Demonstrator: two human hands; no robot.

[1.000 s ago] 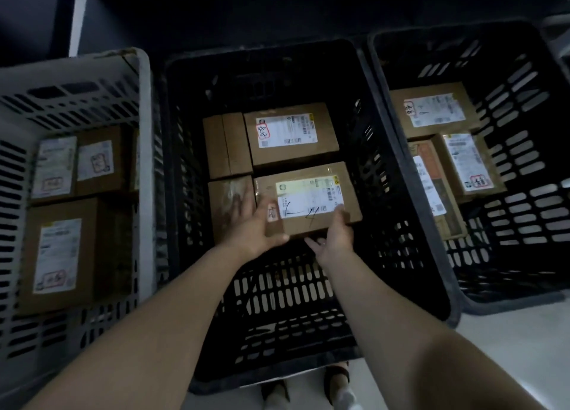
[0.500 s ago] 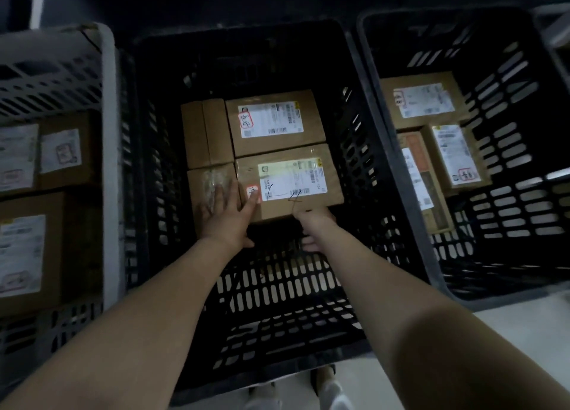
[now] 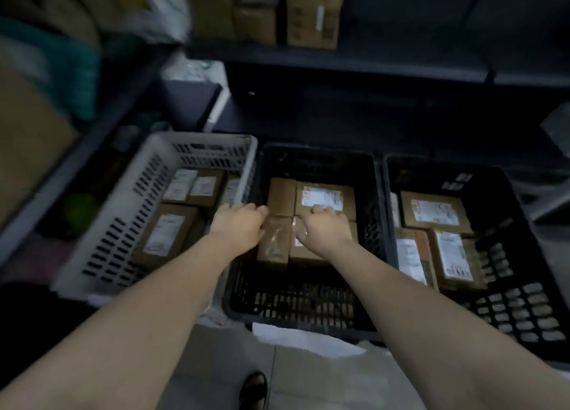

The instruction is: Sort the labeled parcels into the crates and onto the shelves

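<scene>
While your left hand [image 3: 239,224] and right hand [image 3: 322,226] rest loosely curled, gripping nothing, over the black crate [image 3: 308,314], its parcels [image 3: 274,243] look stiff and light. Take one by its opposite side edges.

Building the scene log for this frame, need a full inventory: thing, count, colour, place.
white crate: 1, white slotted plastic, left of the row on the floor
black crates: 2, black, middle and right of the row
parcels in white crate: at least 3, brown cardboard with white labels
parcels in middle crate: 4, brown, packed together in its far half
parcels in right crate: at least 3, brown, labelled
shelf boxes: several, brown, on the dark shelf behind the crates; blurred
left hand: 1, at the middle crate's left parcels
right hand: 1, over the near right parcel
</scene>
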